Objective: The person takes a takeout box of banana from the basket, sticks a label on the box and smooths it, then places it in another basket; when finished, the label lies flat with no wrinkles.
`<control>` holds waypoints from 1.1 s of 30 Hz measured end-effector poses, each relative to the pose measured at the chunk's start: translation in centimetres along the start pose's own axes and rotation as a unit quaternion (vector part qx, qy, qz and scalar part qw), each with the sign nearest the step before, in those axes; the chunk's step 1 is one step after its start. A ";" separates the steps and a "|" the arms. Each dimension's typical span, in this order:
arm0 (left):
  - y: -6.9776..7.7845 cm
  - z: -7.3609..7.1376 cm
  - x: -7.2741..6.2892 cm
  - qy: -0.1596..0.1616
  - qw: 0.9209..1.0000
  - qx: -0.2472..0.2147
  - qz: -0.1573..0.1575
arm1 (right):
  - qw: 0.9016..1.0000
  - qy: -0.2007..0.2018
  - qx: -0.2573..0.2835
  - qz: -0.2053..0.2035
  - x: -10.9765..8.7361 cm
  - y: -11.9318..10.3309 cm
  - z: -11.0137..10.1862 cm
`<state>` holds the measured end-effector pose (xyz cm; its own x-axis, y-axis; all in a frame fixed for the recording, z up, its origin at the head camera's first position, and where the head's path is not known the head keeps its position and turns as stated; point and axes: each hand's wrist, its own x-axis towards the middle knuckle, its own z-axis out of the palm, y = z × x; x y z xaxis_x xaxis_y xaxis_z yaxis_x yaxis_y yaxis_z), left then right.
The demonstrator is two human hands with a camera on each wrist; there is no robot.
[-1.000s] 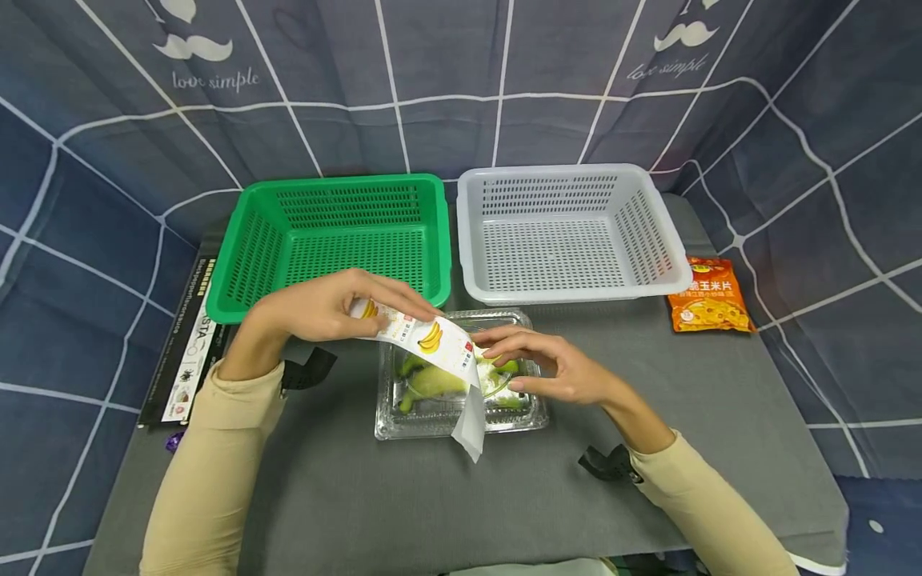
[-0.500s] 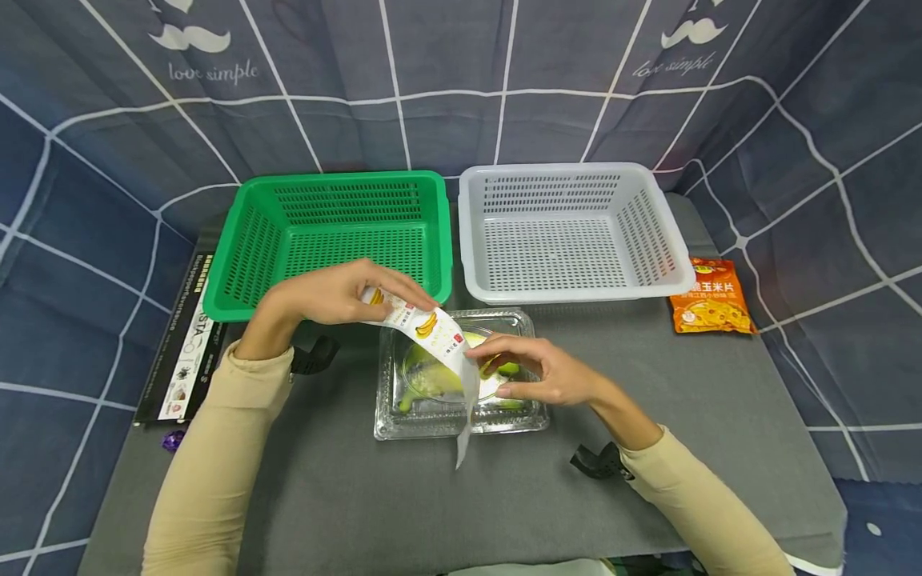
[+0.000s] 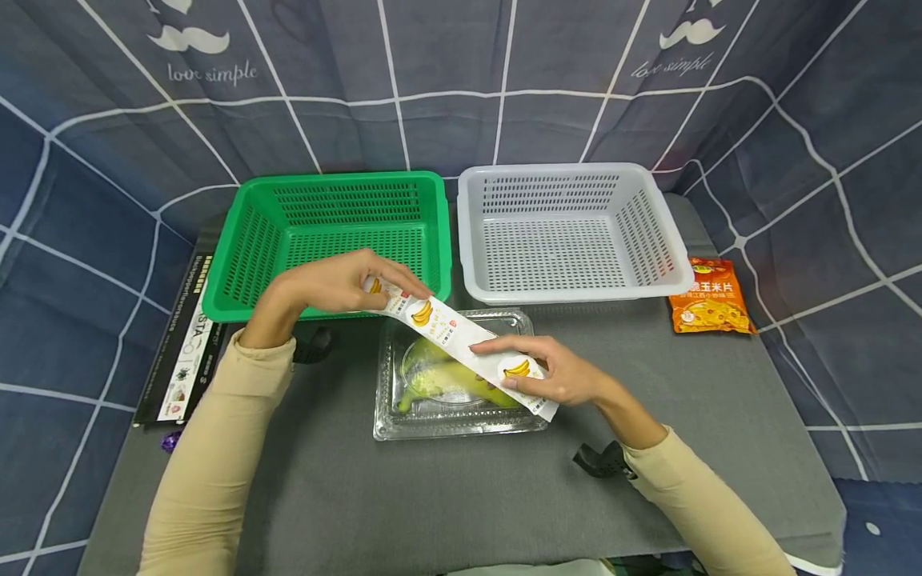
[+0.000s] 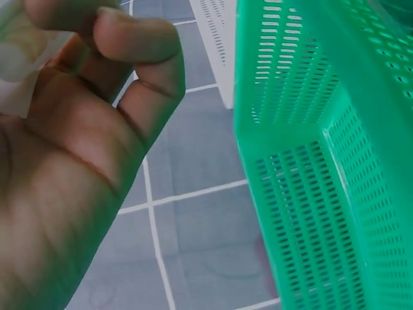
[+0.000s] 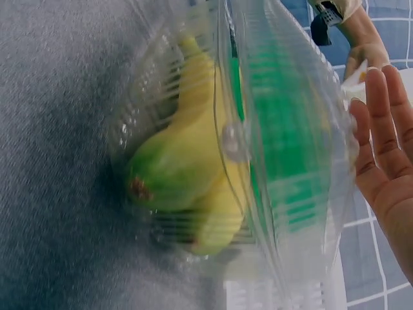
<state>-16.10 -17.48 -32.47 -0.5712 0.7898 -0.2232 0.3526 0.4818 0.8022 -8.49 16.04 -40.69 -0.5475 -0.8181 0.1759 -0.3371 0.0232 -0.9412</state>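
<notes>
A white strip of labels printed with bananas (image 3: 461, 338) stretches diagonally above a clear plastic clamshell box (image 3: 390, 416). My left hand (image 3: 338, 282) pinches its upper left end, by the front rim of the green basket. At the lower right end, my right hand (image 3: 565, 372) holds the strip between thumb and fingers. Inside the box lie yellow-green bananas (image 5: 187, 155), seen through its closed lid in the right wrist view. Part of the box is hidden under the strip and my right hand. The left wrist view shows my left hand (image 4: 71, 129) with bent fingers beside the basket.
A green basket (image 3: 216, 302) and a white basket (image 3: 576, 296) stand side by side behind the box. An orange snack bag (image 3: 711, 296) lies at the right. On the left are a black box (image 3: 180, 352) and a small purple wrapped item (image 3: 171, 441).
The strip's hanging right end has swung up and to the right. It is now drawn nearly straight between my hands, and my right thumb lies on it.
</notes>
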 end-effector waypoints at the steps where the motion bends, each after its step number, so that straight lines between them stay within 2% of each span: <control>1: -0.1 0.0 0.0 0.000 1.000 0.002 -0.002 | 1.000 0.008 -0.002 0.002 -0.2 0.0 -0.1; 4: -0.3 0.0 0.1 0.000 1.000 0.003 -0.009 | 1.000 0.029 0.005 0.005 -0.6 0.1 -0.5; 7: -0.4 0.0 0.1 0.016 1.000 0.020 -0.006 | 0.999 0.043 0.015 0.005 -0.9 0.2 -0.7; 9: -0.5 0.0 0.2 0.042 0.998 0.040 -0.006 | 0.998 0.052 0.020 0.007 -0.9 0.3 -0.7; 12: -0.6 0.1 0.4 0.098 0.992 0.074 -0.011 | 0.997 0.069 0.024 0.011 -0.7 0.3 -0.5; 14: -0.7 0.4 0.5 0.144 0.983 0.110 -0.014 | 0.997 0.081 0.019 0.005 -0.5 0.3 -0.3; 17: -0.5 1.1 0.5 0.213 0.962 0.173 -0.005 | 0.995 0.100 0.004 -0.004 -0.3 0.3 -0.1; 19: -0.1 2.0 0.3 0.252 0.946 0.201 0.022 | 0.994 0.112 -0.007 -0.009 -0.2 0.2 -0.1; 21: 0.7 3.2 0.1 0.276 0.937 0.204 0.060 | 0.992 0.125 -0.016 -0.003 0.0 0.1 -0.1; 24: 2.1 5.6 -0.1 0.276 0.933 0.190 0.131 | 0.989 0.146 -0.021 0.003 0.4 -0.1 -0.1; 27: 3.4 8.1 0.1 0.259 0.929 0.193 0.179 | 0.986 0.163 -0.032 -0.004 0.7 -0.3 0.0; 30: 4.1 10.0 0.5 0.252 0.924 0.216 0.190 | 0.985 0.171 -0.023 -0.015 1.1 -0.4 0.2; 33: 4.0 11.1 0.8 0.257 0.920 0.233 0.181 | 0.984 0.176 -0.005 -0.016 1.4 -0.6 0.6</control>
<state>-6.93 -10.73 -35.62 -0.5863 0.7050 0.3989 0.8002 0.4273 0.4210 -8.62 14.55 -40.09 -0.7671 -0.5685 0.2972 -0.3662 0.0077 -0.9305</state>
